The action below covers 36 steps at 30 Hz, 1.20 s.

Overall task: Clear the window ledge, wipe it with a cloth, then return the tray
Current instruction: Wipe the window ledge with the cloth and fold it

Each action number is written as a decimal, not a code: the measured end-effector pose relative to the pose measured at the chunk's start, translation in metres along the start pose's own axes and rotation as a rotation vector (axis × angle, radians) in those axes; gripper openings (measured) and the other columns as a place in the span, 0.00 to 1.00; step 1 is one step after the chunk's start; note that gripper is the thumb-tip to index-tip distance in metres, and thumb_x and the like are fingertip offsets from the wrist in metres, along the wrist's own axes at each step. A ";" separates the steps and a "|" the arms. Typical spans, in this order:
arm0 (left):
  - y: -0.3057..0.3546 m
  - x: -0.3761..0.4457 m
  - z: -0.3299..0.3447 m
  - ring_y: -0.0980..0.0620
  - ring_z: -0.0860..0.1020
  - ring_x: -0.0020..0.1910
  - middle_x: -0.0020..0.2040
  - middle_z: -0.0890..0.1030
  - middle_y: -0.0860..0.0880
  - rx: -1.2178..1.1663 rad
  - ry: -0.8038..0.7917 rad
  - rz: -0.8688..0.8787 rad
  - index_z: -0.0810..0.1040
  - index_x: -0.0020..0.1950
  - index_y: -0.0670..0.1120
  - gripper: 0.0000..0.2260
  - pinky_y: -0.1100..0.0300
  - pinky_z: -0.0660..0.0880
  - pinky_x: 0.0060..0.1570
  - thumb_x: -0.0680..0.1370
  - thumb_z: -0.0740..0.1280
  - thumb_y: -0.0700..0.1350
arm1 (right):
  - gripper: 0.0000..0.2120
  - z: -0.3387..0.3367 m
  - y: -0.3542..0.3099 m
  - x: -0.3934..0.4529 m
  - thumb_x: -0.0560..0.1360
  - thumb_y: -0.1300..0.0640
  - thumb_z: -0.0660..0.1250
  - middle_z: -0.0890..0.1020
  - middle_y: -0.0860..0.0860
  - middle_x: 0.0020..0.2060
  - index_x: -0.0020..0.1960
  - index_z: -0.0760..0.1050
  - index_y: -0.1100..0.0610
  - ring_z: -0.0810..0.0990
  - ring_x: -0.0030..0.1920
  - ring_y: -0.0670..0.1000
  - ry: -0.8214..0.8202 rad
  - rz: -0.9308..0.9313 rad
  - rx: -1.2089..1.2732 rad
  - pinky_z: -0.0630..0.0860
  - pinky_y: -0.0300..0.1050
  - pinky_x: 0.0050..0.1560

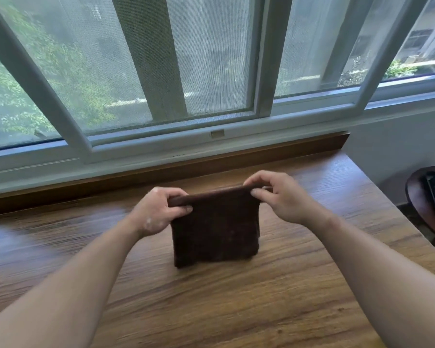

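Wood-grain window ledge (pixel 236 310) runs the full width of the frame, nearest band bare of objects. Both forearms reach in from the bottom edge.

Mid-ledge: dark brown cloth (pixel 215 232), folded into a rough square and held up by its top edge. Bottom edge is at or just above the wood; can't tell if it's touching. Left hand (pixel 158 212) pinches the top-left corner, thumb in front, fingers curled over the fold. Right hand (pixel 284 197) pinches the top-right corner the same way. Both are grasping the cloth, neither released.

Step, my read: clearing looks done for the visible stretch, and this is cloth prep right at the wipe stage. Next move likely needs the cloth laid flat, one palm pressing down, then strokes along the ledge towards the back trim under the window frame (pixel 186 146).

Containers: tray isn't identifiable in view. Far right, off the ledge and lower, there's a round dark brown object (pixel 422 209) with something black on it. Partly cropped, so can't confirm whether it's a tray.
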<state>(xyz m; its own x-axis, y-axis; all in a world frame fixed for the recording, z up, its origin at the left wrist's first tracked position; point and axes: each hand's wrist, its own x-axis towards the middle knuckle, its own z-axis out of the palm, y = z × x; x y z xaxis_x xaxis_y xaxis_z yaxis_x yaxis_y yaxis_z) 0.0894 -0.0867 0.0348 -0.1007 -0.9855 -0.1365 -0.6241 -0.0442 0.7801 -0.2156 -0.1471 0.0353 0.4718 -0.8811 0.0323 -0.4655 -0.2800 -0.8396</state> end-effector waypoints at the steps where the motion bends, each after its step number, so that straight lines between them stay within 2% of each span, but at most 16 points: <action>1: 0.004 0.004 -0.005 0.50 0.82 0.42 0.40 0.85 0.48 -0.016 0.048 0.015 0.86 0.47 0.49 0.04 0.56 0.76 0.47 0.77 0.74 0.40 | 0.15 -0.004 -0.005 0.006 0.79 0.62 0.69 0.85 0.45 0.44 0.49 0.81 0.41 0.84 0.47 0.48 0.034 -0.018 -0.021 0.81 0.53 0.54; 4: 0.013 0.013 -0.015 0.49 0.82 0.46 0.42 0.85 0.51 -0.016 0.165 0.063 0.86 0.47 0.53 0.06 0.52 0.79 0.51 0.78 0.73 0.42 | 0.15 -0.017 -0.018 0.019 0.79 0.61 0.70 0.85 0.47 0.43 0.49 0.80 0.39 0.82 0.46 0.49 0.123 -0.063 -0.060 0.79 0.51 0.54; 6: 0.017 0.014 -0.018 0.52 0.83 0.47 0.43 0.85 0.54 0.000 0.219 0.104 0.85 0.48 0.55 0.07 0.56 0.78 0.52 0.78 0.72 0.42 | 0.16 -0.023 -0.022 0.021 0.79 0.61 0.70 0.85 0.46 0.44 0.50 0.80 0.38 0.83 0.47 0.49 0.135 -0.087 -0.062 0.80 0.50 0.54; 9: 0.012 0.001 -0.012 0.55 0.83 0.47 0.43 0.86 0.56 0.041 0.222 0.145 0.86 0.50 0.55 0.09 0.60 0.78 0.50 0.76 0.74 0.40 | 0.16 -0.023 -0.021 0.007 0.78 0.61 0.70 0.85 0.45 0.45 0.52 0.80 0.38 0.83 0.48 0.48 0.061 -0.101 -0.093 0.80 0.45 0.52; 12: -0.018 -0.023 0.015 0.57 0.84 0.45 0.43 0.86 0.59 0.110 0.136 0.137 0.87 0.49 0.58 0.13 0.58 0.80 0.49 0.73 0.76 0.38 | 0.16 0.000 -0.003 -0.029 0.78 0.60 0.71 0.83 0.37 0.49 0.53 0.79 0.37 0.81 0.52 0.38 -0.079 -0.060 -0.176 0.75 0.32 0.54; 13: -0.029 -0.034 0.027 0.59 0.84 0.45 0.43 0.85 0.61 0.139 0.080 0.105 0.86 0.50 0.58 0.13 0.59 0.80 0.49 0.73 0.75 0.40 | 0.15 0.011 0.007 -0.045 0.78 0.58 0.71 0.83 0.36 0.47 0.53 0.79 0.36 0.80 0.51 0.36 -0.139 -0.016 -0.200 0.74 0.31 0.53; 16: -0.054 -0.071 0.060 0.73 0.79 0.45 0.40 0.79 0.77 0.195 -0.089 0.053 0.77 0.58 0.66 0.22 0.73 0.74 0.48 0.68 0.68 0.47 | 0.13 0.044 0.040 -0.095 0.77 0.53 0.70 0.83 0.39 0.39 0.51 0.77 0.32 0.80 0.39 0.39 -0.274 0.075 -0.243 0.77 0.39 0.45; 17: -0.061 -0.082 0.068 0.74 0.79 0.45 0.40 0.78 0.78 0.200 -0.141 0.061 0.77 0.58 0.67 0.22 0.75 0.73 0.47 0.67 0.67 0.48 | 0.13 0.052 0.050 -0.109 0.76 0.50 0.68 0.84 0.41 0.40 0.51 0.76 0.30 0.81 0.40 0.40 -0.307 0.067 -0.253 0.78 0.42 0.46; 20: -0.068 -0.107 0.077 0.67 0.82 0.44 0.43 0.84 0.67 0.155 -0.286 0.031 0.83 0.53 0.61 0.13 0.69 0.75 0.45 0.70 0.71 0.47 | 0.12 0.060 0.053 -0.133 0.75 0.46 0.65 0.85 0.40 0.45 0.53 0.75 0.28 0.83 0.47 0.39 -0.389 0.071 -0.264 0.79 0.43 0.51; 23: -0.065 -0.104 0.068 0.61 0.82 0.42 0.41 0.86 0.58 0.095 -0.351 -0.055 0.86 0.48 0.56 0.06 0.63 0.76 0.45 0.73 0.74 0.46 | 0.10 0.053 0.044 -0.126 0.75 0.52 0.68 0.85 0.37 0.47 0.53 0.80 0.39 0.83 0.49 0.41 -0.412 0.087 -0.174 0.78 0.40 0.51; 25: -0.063 -0.090 0.059 0.61 0.80 0.39 0.38 0.85 0.55 0.016 -0.297 -0.100 0.86 0.46 0.53 0.04 0.62 0.74 0.42 0.74 0.75 0.44 | 0.11 0.050 0.040 -0.105 0.76 0.58 0.69 0.84 0.37 0.44 0.52 0.81 0.43 0.83 0.46 0.42 -0.333 0.083 -0.106 0.77 0.38 0.47; 27: -0.062 -0.071 0.050 0.60 0.79 0.37 0.36 0.83 0.54 -0.100 -0.174 -0.180 0.86 0.45 0.50 0.05 0.63 0.74 0.39 0.76 0.74 0.41 | 0.13 0.052 0.039 -0.076 0.78 0.62 0.69 0.84 0.41 0.40 0.50 0.82 0.43 0.82 0.38 0.43 -0.250 0.149 -0.010 0.77 0.39 0.40; 30: -0.066 -0.045 0.052 0.55 0.82 0.38 0.38 0.86 0.49 -0.297 -0.025 -0.387 0.87 0.49 0.46 0.06 0.61 0.77 0.37 0.77 0.72 0.37 | 0.14 0.060 0.052 -0.035 0.80 0.62 0.66 0.84 0.48 0.37 0.47 0.81 0.43 0.81 0.35 0.49 -0.184 0.258 0.089 0.76 0.44 0.35; 32: -0.076 -0.032 0.061 0.51 0.83 0.41 0.42 0.87 0.45 -0.262 0.055 -0.435 0.87 0.47 0.48 0.06 0.54 0.79 0.44 0.76 0.73 0.37 | 0.11 0.068 0.061 -0.018 0.81 0.61 0.65 0.85 0.51 0.36 0.49 0.80 0.46 0.82 0.34 0.50 -0.181 0.296 0.070 0.75 0.42 0.34; 34: -0.084 -0.024 0.069 0.50 0.83 0.42 0.40 0.87 0.49 -0.174 0.122 -0.465 0.86 0.45 0.51 0.05 0.52 0.80 0.49 0.75 0.75 0.41 | 0.09 0.076 0.066 -0.012 0.81 0.60 0.65 0.84 0.45 0.32 0.50 0.80 0.47 0.79 0.29 0.42 -0.166 0.324 0.027 0.72 0.35 0.32; 36: -0.086 -0.022 0.074 0.50 0.84 0.44 0.38 0.85 0.53 -0.051 0.158 -0.469 0.86 0.47 0.52 0.03 0.52 0.80 0.51 0.74 0.76 0.45 | 0.07 0.082 0.068 -0.012 0.81 0.57 0.67 0.84 0.40 0.35 0.55 0.79 0.46 0.81 0.34 0.39 -0.123 0.341 -0.056 0.75 0.35 0.37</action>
<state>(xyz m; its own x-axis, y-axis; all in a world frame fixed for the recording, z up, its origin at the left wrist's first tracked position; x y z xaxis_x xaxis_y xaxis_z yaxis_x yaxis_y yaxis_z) 0.0884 -0.0490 -0.0746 0.3036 -0.8699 -0.3887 -0.5348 -0.4932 0.6861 -0.1916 -0.1246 -0.0662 0.3674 -0.8759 -0.3128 -0.6503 -0.0014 -0.7597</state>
